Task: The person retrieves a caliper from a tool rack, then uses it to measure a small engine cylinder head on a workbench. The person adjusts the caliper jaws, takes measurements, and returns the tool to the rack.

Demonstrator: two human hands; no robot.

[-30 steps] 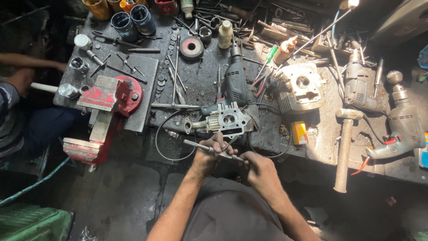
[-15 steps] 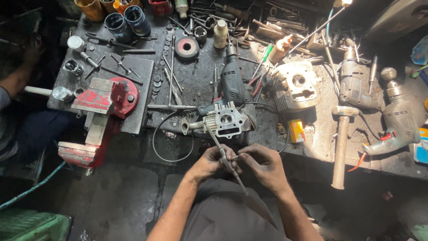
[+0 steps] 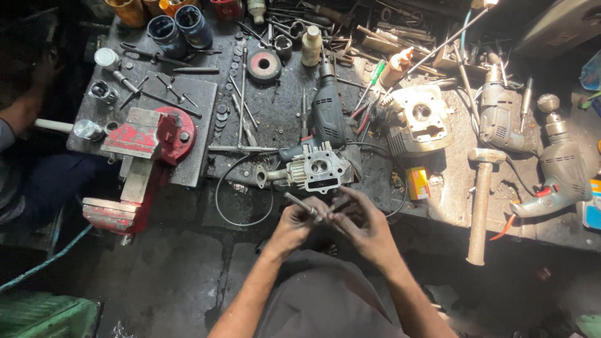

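Observation:
My left hand (image 3: 296, 223) and my right hand (image 3: 362, 226) meet just in front of the workbench edge, both gripping a thin metal rod (image 3: 299, 204) whose free end sticks out up and to the left. My right fingers pinch a small dark part at the rod's other end. Right behind the hands, a grey engine cylinder head (image 3: 318, 169) lies on the bench. A black electric drill (image 3: 328, 116) rests beyond it, its cable (image 3: 220, 191) looping over the bench edge.
A red bench vise (image 3: 145, 147) juts out at the left. A second cylinder head (image 3: 418, 117), a wooden-handled hammer (image 3: 480, 200) and two grey drills (image 3: 559, 169) lie to the right. Several loose tools, sockets and bottles fill the back. Another person's arm (image 3: 22, 109) shows at far left.
The rod swung from level, to pointing down right, to pointing up left now. My hands stayed close together in front of the cylinder head. The other person's arm shifted upward.

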